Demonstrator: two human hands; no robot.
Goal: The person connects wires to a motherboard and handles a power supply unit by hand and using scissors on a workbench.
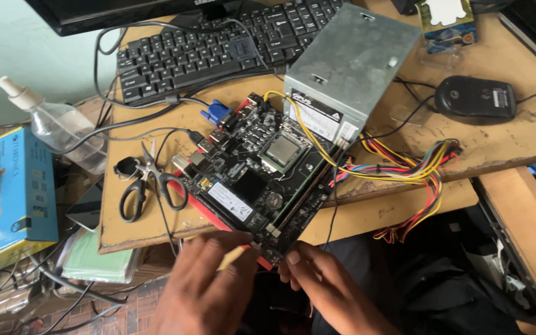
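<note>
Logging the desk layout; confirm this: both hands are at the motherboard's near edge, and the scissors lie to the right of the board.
Wrong side: in the head view the scissors lie left of the motherboard. Both hands, left and right, are at its near edge.

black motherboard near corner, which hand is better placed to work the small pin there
Left, probably. The left hand has fingertips on the black motherboard at its near corner, by the small pale pin; the right hand only steadies the edge.

Black-and-red computer motherboard (259,170) on worn wooden desk (497,142); left hand (209,282) and right hand (324,285) touch its near edge, grey metal power supply (352,62) behind.
</note>
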